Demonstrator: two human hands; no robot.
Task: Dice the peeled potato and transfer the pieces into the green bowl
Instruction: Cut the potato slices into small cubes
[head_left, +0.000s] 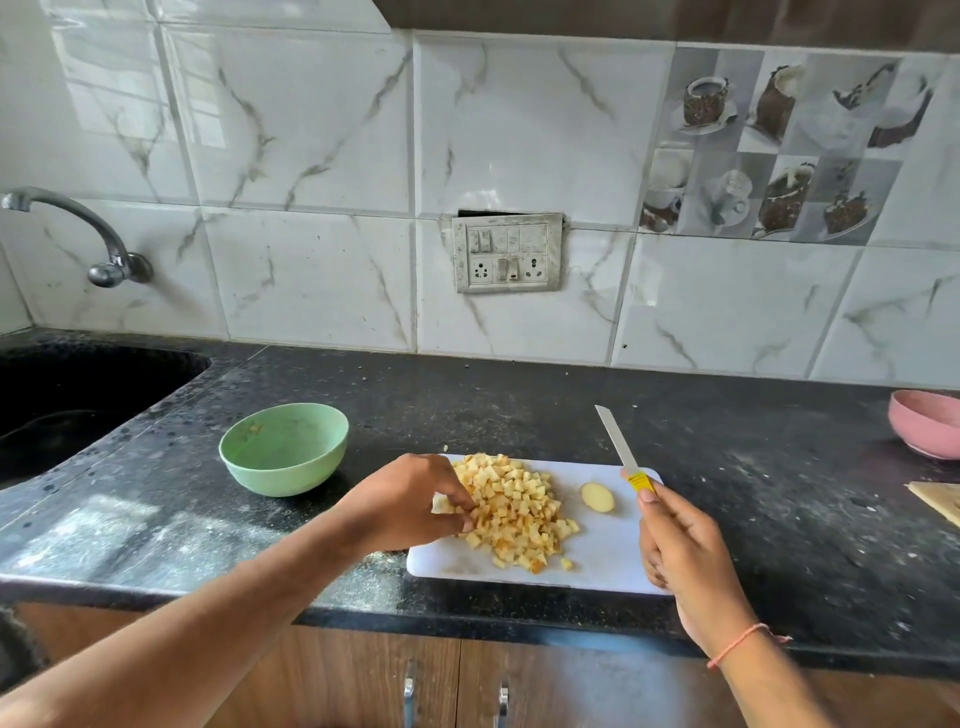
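Left hand: as we reached in, our left hand (410, 501) curled around potato cubes (511, 512).
Right hand: our right hand (680, 551) gripped the yellow-handled knife (623, 457).

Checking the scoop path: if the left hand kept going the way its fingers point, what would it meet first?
The left hand points right, its fingers already at the edge of the diced potato pile. It would push into the pile first; the potato end slice likely lies beyond.
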